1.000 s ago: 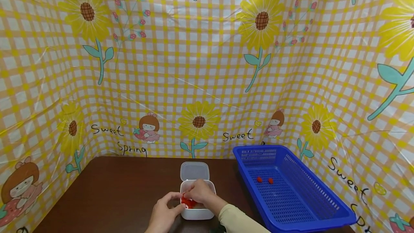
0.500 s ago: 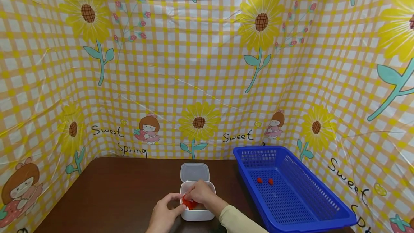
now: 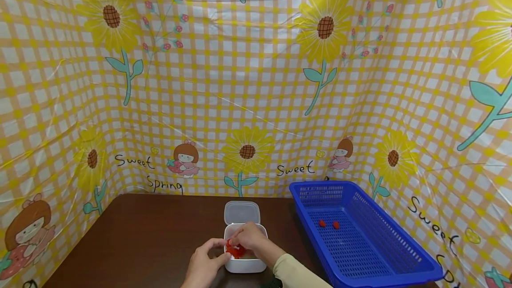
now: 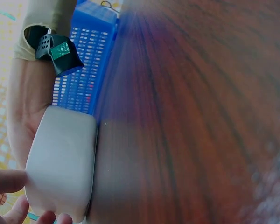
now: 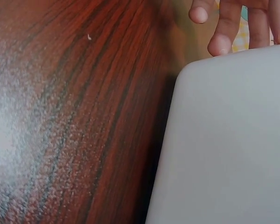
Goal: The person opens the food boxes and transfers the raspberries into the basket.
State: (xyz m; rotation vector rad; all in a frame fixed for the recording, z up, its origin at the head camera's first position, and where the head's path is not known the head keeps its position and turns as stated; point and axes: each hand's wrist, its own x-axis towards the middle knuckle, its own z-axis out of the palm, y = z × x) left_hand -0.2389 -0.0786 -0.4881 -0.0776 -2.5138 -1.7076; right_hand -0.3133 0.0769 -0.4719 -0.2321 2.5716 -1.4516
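Observation:
A white lidded container [image 3: 245, 266] stands on the dark table, its translucent lid [image 3: 242, 213] flipped back. My left hand [image 3: 202, 261] holds the container's left side, thumb and forefinger at the rim. In the left wrist view, fingertips touch the end of the white container [image 4: 60, 158]. Over the opening, my right hand [image 3: 251, 238] reaches in with fingers bent down among small red pieces [image 3: 237, 251]. Their kind is too small to make out, and whether the fingertips pinch one is hidden. The right wrist view shows the container's side [image 5: 228, 140] and left-hand fingers [image 5: 221, 39].
A blue perforated basket [image 3: 368, 252] stands to the right, with two small red pieces [image 3: 329, 224] on its floor. The dark wooden table [image 3: 140, 234] spreads to the left. A yellow checked cloth [image 3: 248, 92] hangs behind and at both sides.
My right fingers have shifted slightly inside the container, and the red pieces there lie a little differently. My left hand keeps its place at the rim.

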